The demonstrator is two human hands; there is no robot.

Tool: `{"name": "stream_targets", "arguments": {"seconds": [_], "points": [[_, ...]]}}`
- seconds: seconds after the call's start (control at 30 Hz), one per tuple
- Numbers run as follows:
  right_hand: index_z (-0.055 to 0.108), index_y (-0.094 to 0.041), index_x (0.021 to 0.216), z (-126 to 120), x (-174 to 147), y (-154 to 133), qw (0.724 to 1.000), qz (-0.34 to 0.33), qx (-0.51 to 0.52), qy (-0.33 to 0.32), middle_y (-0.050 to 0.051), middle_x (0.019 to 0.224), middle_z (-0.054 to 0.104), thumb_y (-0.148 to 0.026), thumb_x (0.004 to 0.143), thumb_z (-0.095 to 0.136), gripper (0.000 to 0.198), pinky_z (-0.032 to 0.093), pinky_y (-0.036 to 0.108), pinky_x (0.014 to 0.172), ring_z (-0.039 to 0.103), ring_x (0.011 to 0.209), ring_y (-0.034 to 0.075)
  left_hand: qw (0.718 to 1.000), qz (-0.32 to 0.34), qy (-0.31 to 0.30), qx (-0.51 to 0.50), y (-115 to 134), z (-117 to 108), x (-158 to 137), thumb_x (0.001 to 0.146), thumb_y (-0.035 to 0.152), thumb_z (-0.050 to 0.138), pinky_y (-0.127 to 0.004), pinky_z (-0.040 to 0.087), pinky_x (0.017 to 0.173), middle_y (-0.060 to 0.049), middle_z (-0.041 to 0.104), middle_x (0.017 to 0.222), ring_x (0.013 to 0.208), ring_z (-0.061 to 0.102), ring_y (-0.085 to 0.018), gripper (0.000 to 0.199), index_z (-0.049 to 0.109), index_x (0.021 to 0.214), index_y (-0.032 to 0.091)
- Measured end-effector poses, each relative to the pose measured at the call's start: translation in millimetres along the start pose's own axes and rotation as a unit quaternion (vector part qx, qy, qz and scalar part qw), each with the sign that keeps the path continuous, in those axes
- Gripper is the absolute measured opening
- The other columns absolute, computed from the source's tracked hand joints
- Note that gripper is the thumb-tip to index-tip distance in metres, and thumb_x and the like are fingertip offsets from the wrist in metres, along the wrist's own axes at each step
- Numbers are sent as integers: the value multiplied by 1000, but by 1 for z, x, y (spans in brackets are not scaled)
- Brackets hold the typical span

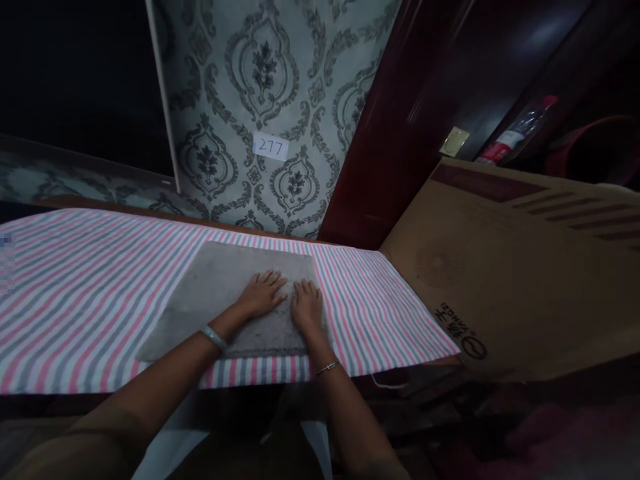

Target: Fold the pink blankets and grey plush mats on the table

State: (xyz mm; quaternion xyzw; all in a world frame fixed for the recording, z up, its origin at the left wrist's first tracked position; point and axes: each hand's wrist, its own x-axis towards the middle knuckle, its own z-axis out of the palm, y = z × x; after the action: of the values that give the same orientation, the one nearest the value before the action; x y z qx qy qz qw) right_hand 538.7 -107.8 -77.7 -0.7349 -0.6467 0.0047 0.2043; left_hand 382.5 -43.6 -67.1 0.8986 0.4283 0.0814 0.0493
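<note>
A grey, soft-looking rectangular mat (200, 300) lies flat on a pink, white and grey striped cloth (115, 287) that covers the table. My left hand (263, 294) rests palm down on the mat, right of its middle, with the fingers spread. Close beside it, my right hand (307, 305) lies on the mat near its right edge, fingers stretched forward. A narrow gap separates the two hands, and neither holds anything. A pale bracelet sits on the left wrist and a thin one on the right.
A large cardboard box (525, 280) stands against the table's right end. Behind it are a plastic bottle (520, 133) and a dark red door (430, 80). A dark screen (80, 87) is at the upper left. A paper marked 277 (271, 146) hangs on the patterned wall.
</note>
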Motion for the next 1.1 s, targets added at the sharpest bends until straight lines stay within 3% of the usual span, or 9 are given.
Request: {"name": "stream_targets", "arguments": {"seconds": [0.1, 0.17, 0.33, 0.57, 0.67, 0.77, 0.93, 1.1], "points": [[64, -22, 130, -8, 20, -4, 1000, 17, 4, -4, 10, 140, 60, -23, 96, 39, 42, 24, 49, 115, 48, 132, 26, 1000, -15, -2, -2, -13, -3, 2, 98, 49, 35, -60, 21, 117, -14, 34, 160, 150, 27, -33, 59, 41, 151, 24], [61, -21, 134, -11, 36, -7, 1000, 13, 8, 0, 11, 140, 59, -23, 97, 37, 44, 21, 51, 116, 48, 131, 26, 1000, -21, -6, 2, -18, -7, 7, 98, 49, 34, -62, 21, 117, -14, 35, 160, 149, 27, -33, 59, 42, 151, 24], [44, -24, 150, 2, 54, -11, 999, -31, -5, -36, 9, 160, 36, -39, 100, 39, 53, 19, 52, 118, 27, 148, 30, 999, -45, 4, 13, -34, -10, 16, 98, 46, 34, -59, 19, 118, -10, 34, 161, 150, 27, -31, 57, 42, 150, 26], [41, -26, 152, 11, 51, -8, 997, -31, -23, -64, 5, 162, 31, -42, 101, 36, 54, 17, 52, 119, 22, 150, 30, 984, -178, 19, 26, -106, -28, 15, 98, 45, 30, -61, 17, 118, -15, 33, 161, 150, 24, -35, 60, 40, 152, 20], [41, -27, 152, 10, 52, -7, 997, -30, -23, -64, 5, 162, 31, -42, 101, 35, 54, 17, 52, 119, 23, 150, 30, 974, -222, 24, 27, -133, -37, 6, 99, 47, 25, -64, 16, 116, -16, 29, 163, 151, 19, -37, 63, 37, 153, 17], [42, -28, 152, 10, 53, -7, 997, -30, -25, -62, 5, 162, 32, -43, 101, 36, 53, 17, 51, 119, 24, 150, 29, 968, -248, 17, 22, -147, -42, -6, 98, 48, 23, -63, 24, 114, -15, 22, 165, 152, 14, -36, 65, 33, 155, 18], [42, -27, 152, 11, 53, -6, 998, -27, -17, -61, 5, 161, 33, -43, 100, 37, 54, 17, 52, 119, 24, 150, 29, 967, -255, -3, 12, -152, -41, -35, 97, 48, 24, -58, 27, 114, -12, 19, 166, 150, 21, -38, 67, 28, 157, 19], [44, -26, 150, 9, 51, -8, 998, -26, -15, -56, 6, 161, 34, -40, 101, 37, 52, 18, 50, 119, 25, 149, 29, 975, -221, -6, 13, -148, -34, -80, 96, 46, 25, -56, 26, 116, -14, 20, 166, 149, 26, -36, 68, 31, 156, 17]]}}
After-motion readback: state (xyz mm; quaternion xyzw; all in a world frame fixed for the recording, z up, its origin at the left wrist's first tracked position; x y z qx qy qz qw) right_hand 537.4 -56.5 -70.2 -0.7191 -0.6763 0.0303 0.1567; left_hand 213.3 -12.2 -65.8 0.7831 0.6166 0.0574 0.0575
